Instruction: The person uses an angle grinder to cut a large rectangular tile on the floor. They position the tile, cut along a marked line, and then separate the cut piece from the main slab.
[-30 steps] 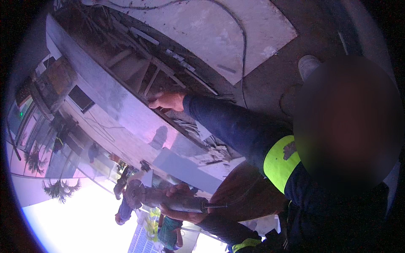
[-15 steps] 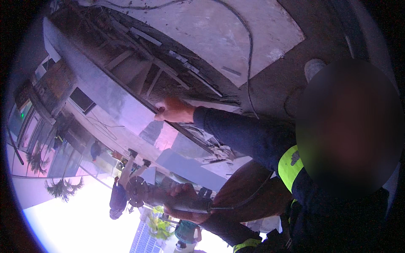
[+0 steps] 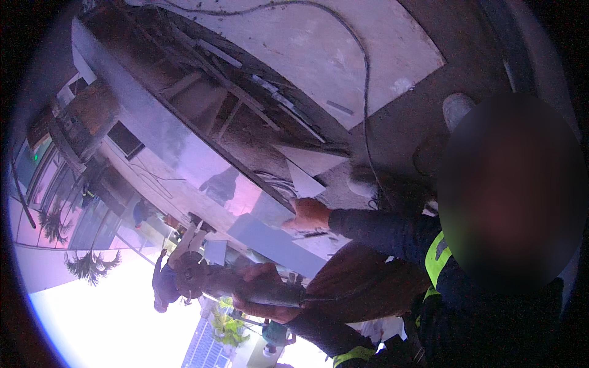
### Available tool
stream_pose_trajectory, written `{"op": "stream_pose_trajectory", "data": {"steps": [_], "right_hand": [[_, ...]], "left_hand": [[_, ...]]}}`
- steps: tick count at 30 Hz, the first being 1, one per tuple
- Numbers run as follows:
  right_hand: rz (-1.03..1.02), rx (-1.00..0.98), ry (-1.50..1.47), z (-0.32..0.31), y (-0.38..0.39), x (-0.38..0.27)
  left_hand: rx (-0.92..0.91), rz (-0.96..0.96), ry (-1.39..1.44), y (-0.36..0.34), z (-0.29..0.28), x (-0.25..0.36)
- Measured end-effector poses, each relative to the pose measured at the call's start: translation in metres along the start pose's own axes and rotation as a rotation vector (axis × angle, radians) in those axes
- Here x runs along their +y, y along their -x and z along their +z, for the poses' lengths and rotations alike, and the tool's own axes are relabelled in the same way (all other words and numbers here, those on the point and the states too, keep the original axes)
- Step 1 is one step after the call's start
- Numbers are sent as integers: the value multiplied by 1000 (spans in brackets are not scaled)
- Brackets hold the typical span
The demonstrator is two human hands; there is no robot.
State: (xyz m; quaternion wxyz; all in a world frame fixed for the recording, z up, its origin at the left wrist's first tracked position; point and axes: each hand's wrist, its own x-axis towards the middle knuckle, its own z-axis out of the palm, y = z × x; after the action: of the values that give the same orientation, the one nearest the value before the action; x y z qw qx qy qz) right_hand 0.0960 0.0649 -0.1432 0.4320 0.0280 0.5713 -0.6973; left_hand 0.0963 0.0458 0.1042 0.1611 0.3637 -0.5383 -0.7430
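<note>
The left hand (image 3: 265,310) was wrapped firmly around the body of a grinder (image 3: 221,281), whose round disc pointed away from the sleeve. The right hand (image 3: 311,214) was at the edge of a long pale panel (image 3: 184,147), fingers partly bent; whether it gripped that edge I couldn't tell. Scrap strips (image 3: 218,52) lay along the panel, near a broad flat board (image 3: 294,49) with a cable (image 3: 366,92) across it. A co-worker (image 3: 164,282) stood well beyond the disc.

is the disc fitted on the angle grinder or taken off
Fitted on: a dark, round disc shows at the angle grinder's front end.
</note>
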Motion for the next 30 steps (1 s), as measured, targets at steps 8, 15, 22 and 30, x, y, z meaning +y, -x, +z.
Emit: {"op": "stream_pose_trajectory", "data": {"steps": [8,15,22,30], "right_hand": [[-66,21,198,12,11,12],[-71,-106,226,-23,12,9],[-66,86,-806,-36,-190,-33],[-488,143,-123,-37,-274,-14]], "left_hand": [[-8,175,-383,13,1,-3],[112,145,-380,4,-8,8],[39,72,-67,4,-7,1],[105,127,-77,9,18,-9]]}}
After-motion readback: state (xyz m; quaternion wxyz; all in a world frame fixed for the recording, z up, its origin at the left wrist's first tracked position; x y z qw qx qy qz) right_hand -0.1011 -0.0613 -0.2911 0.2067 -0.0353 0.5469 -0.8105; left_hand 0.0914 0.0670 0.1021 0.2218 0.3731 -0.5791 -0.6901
